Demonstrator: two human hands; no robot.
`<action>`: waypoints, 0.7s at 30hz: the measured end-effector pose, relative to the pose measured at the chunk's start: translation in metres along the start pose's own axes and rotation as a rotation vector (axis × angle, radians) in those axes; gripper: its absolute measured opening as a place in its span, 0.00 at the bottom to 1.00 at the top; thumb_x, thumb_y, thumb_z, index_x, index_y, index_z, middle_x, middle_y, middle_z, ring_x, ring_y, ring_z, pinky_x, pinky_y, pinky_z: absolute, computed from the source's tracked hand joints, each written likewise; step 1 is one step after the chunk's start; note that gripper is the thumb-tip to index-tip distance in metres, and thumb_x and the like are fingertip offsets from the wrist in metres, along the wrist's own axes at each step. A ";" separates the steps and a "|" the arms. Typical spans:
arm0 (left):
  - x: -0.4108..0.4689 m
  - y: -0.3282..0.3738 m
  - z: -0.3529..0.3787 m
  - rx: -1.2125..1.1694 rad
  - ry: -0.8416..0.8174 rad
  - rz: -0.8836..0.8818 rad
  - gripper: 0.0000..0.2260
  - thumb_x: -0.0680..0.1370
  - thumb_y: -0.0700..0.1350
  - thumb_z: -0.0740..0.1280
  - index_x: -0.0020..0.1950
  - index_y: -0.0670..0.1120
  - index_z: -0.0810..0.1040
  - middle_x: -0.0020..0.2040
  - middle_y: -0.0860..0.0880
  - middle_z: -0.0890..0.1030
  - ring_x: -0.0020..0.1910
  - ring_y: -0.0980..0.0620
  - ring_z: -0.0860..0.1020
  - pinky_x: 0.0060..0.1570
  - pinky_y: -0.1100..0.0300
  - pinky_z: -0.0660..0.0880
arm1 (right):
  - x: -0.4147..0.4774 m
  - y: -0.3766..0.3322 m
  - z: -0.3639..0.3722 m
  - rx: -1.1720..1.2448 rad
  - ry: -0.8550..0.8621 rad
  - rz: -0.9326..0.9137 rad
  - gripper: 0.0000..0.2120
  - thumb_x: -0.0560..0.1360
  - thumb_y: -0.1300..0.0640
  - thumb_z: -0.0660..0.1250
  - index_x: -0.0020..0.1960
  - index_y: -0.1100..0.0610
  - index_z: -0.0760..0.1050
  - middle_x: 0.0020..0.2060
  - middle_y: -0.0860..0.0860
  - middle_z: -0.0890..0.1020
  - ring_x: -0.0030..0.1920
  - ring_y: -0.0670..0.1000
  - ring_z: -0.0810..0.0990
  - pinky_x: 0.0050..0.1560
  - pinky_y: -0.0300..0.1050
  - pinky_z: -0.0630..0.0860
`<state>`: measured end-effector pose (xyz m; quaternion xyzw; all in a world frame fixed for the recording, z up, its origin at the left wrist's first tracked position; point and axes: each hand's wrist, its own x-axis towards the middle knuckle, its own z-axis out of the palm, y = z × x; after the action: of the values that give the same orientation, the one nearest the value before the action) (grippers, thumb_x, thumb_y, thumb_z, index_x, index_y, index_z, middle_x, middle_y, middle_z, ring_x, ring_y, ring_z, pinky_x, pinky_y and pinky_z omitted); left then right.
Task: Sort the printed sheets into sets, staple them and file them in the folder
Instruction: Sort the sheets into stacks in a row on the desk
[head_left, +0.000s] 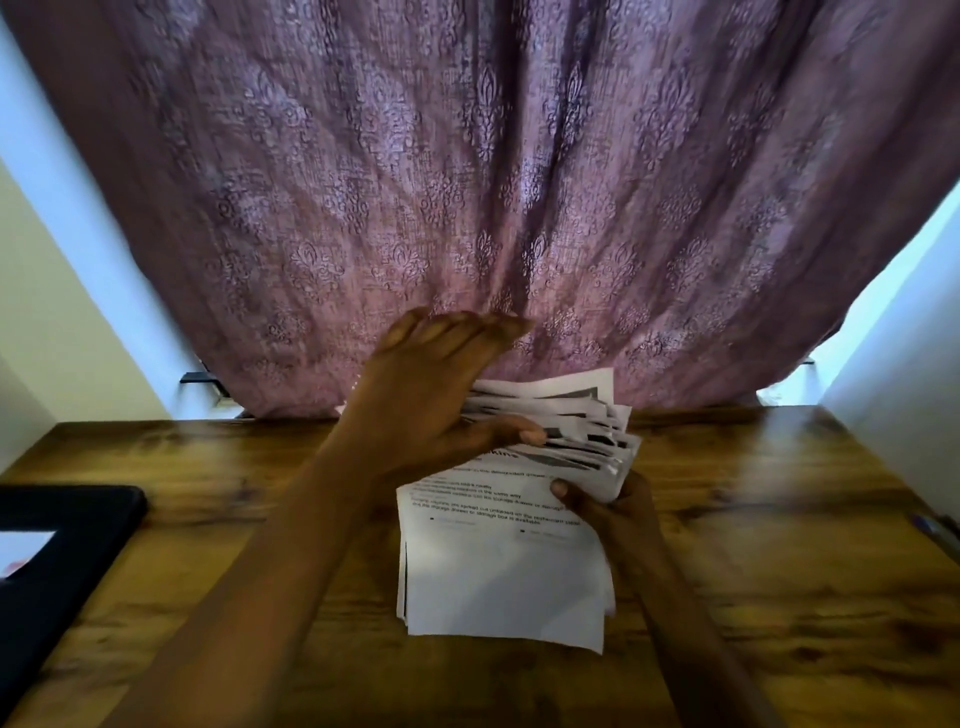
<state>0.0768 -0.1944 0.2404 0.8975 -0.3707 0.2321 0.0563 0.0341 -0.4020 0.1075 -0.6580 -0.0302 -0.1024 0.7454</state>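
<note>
A thick stack of printed sheets (498, 566) lies in the middle of the wooden table (753, 545), its far ends fanned upward. My left hand (431, 400) rests on the fanned far ends, thumb pressed between the sheets and fingers stretched out toward the curtain. Gripping the stack's right edge is my right hand (608, 509), thumb on the top page and fingers underneath. A black folder (57, 561) lies at the table's left edge, with a white patch on it.
A mauve patterned curtain (519, 182) hangs right behind the table's far edge. Pale walls stand at both sides. A small object, possibly a pen (937, 530), sits at the table's right edge.
</note>
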 end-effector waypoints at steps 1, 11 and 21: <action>0.003 0.003 0.003 0.041 -0.015 0.050 0.41 0.71 0.76 0.45 0.72 0.51 0.68 0.64 0.50 0.77 0.62 0.48 0.75 0.67 0.46 0.66 | 0.001 0.000 0.000 0.007 0.009 -0.005 0.30 0.55 0.42 0.80 0.53 0.52 0.79 0.51 0.52 0.84 0.51 0.54 0.83 0.49 0.51 0.81; -0.054 -0.072 0.028 -1.232 0.514 -0.383 0.29 0.69 0.69 0.67 0.64 0.55 0.77 0.59 0.58 0.80 0.61 0.58 0.77 0.62 0.63 0.72 | -0.001 0.002 0.000 0.096 0.104 -0.008 0.33 0.56 0.41 0.80 0.56 0.54 0.78 0.53 0.53 0.84 0.54 0.55 0.82 0.55 0.60 0.78; -0.063 0.006 0.043 -1.254 0.492 -0.553 0.18 0.69 0.33 0.71 0.51 0.53 0.78 0.43 0.67 0.82 0.46 0.67 0.81 0.40 0.73 0.76 | 0.001 -0.032 0.015 0.135 0.161 -0.292 0.14 0.66 0.54 0.75 0.50 0.45 0.82 0.50 0.47 0.84 0.52 0.50 0.83 0.47 0.44 0.80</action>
<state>0.0493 -0.1701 0.1732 0.6791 -0.1703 0.1484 0.6985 0.0303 -0.3908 0.1404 -0.5847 -0.0724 -0.2595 0.7652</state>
